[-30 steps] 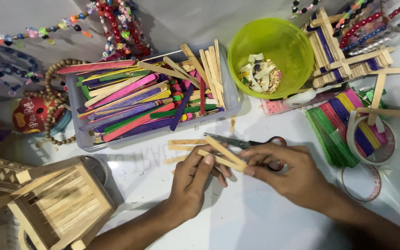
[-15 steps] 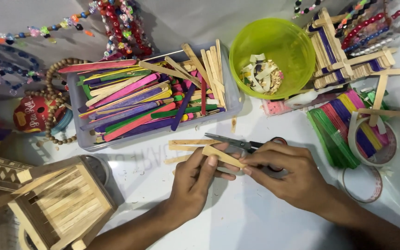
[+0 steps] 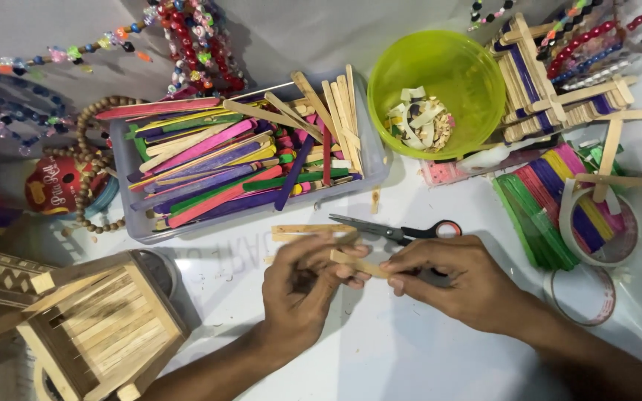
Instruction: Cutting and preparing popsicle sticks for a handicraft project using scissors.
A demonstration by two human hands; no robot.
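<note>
Sticks first: both hands pinch plain wooden craft sticks [image 3: 357, 262] between them, just above the white table [image 3: 380, 356], near the middle of its front half. Right hand [image 3: 451, 278] closes thumb and fingertips on the near end of one stick. Left hand [image 3: 302, 286] curls around the other end, with more sticks bunched under its fingers; exact count hidden.

Handling, my read: very light, thin, flat, stiff along the length, but likely to snap or split if bent across the flat. Dry wood, not slippery. Best held on the flat faces near an end, light pinch, no twist.

Around the grip:
- Scissors [image 3: 395, 232] with black and red handles lie flat just behind the hands, touching neither.
- A couple of loose plain sticks [image 3: 302, 230] lie beside the scissor blades.
- Grey tray of coloured sticks [image 3: 239, 167] sits further back, toward the left.
- Green bowl [image 3: 440, 93] with paper scraps sits at the back, right of the tray.
- Tape roll [image 3: 596, 226] and flat green, pink and purple stick bundles lie toward the right edge.
- Small stick-built house [image 3: 102, 327] sits at the front left corner.
- Bead strings run along the back edge.
</note>
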